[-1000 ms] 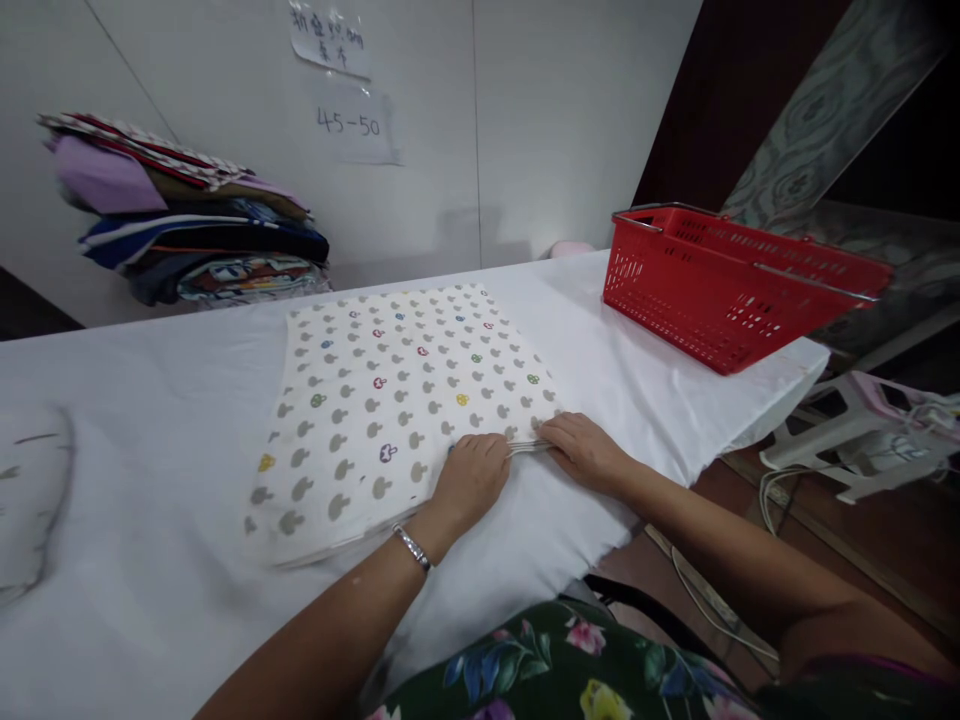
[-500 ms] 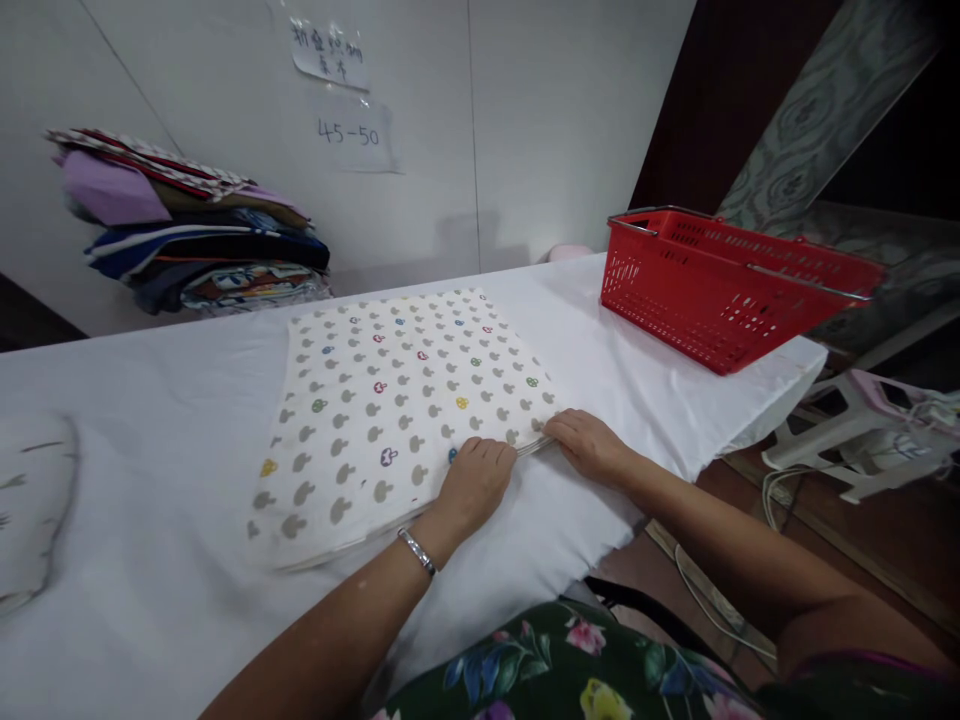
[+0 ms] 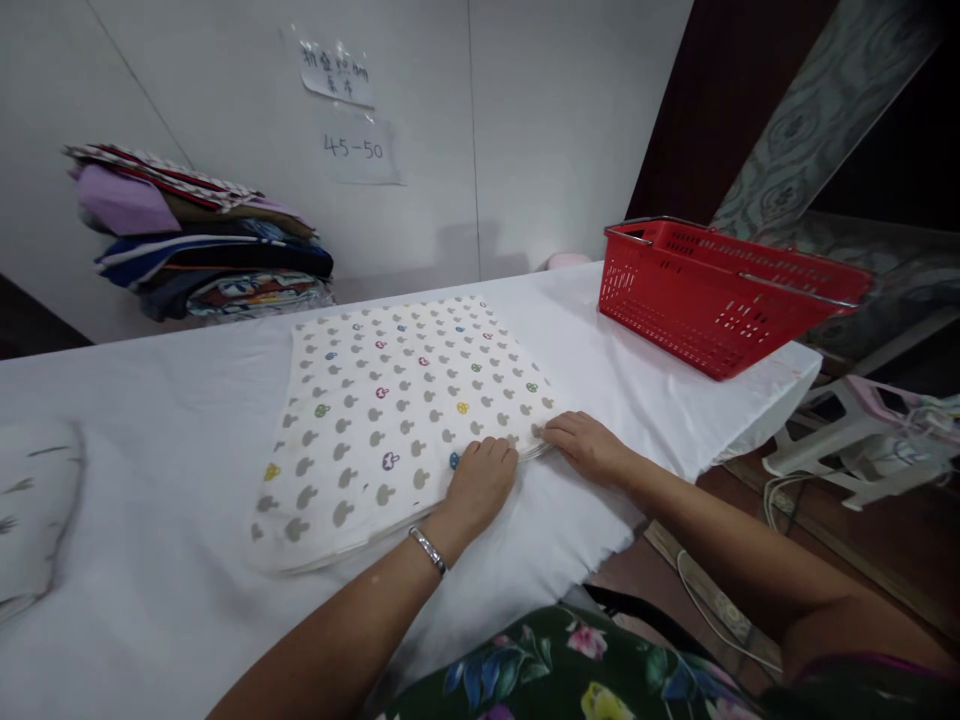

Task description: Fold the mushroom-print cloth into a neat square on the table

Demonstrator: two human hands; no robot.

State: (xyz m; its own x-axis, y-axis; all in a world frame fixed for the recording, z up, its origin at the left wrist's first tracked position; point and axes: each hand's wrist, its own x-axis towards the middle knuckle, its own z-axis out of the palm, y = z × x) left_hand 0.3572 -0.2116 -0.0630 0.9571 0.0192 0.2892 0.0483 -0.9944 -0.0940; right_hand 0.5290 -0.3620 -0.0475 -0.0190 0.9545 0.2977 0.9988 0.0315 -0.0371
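Note:
A folded white cloth (image 3: 390,410) printed with grey and coloured mushroom shapes lies flat on the white-covered table (image 3: 150,560). My left hand (image 3: 480,482), with a silver bracelet at the wrist, is curled on the cloth's near edge, fingers closed over it. Just to its right, my right hand (image 3: 586,445) pinches the same edge at the near right corner. The layered edge of the cloth shows between the two hands.
A red plastic basket (image 3: 720,295) stands at the table's right end, partly over the edge. A stack of folded fabrics (image 3: 202,235) rests against the back wall at left. Paper labels hang on the wall. A white object (image 3: 34,505) lies at far left.
Both hands stay at the cloth's near edge; the left hand has crept slightly right and up onto the cloth. The view has shifted a little.

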